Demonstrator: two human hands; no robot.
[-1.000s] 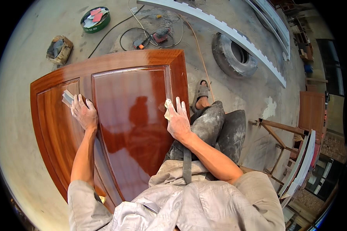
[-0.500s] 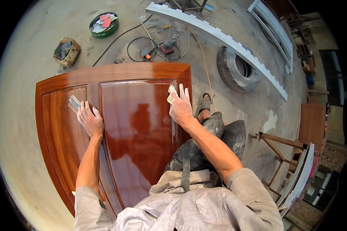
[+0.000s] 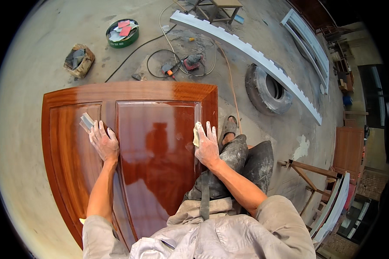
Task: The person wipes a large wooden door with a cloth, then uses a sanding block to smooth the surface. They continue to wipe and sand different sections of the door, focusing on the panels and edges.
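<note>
A glossy reddish-brown wooden door [image 3: 160, 121] with raised panels lies in front of me. My left hand [image 3: 104, 143], dusted white, rests near the left panel, its fingers closed on a folded grey sheet [image 3: 87, 121] that looks like sandpaper. At the door's right side, my right hand [image 3: 207, 149] presses a pale yellow folded sheet [image 3: 196, 134], also like sandpaper, along the moulding of the larger panel. A pale worn strip [image 3: 197, 113] runs along that moulding above the right hand. Part of each sheet is hidden under my fingers.
Beyond the door are a green tub [image 3: 123, 39] of sanding sheets, a worn box [image 3: 79, 60], and a red power tool [image 3: 192, 61] with looping cords. A long notched white board [image 3: 246, 49] passes over a tyre [image 3: 268, 90]. A wooden stand [image 3: 315, 170] is at the right.
My right hand has slid toward me along the panel's right moulding with the yellow sheet. The left hand keeps about the same place on the door. The whole view has shifted slightly.
</note>
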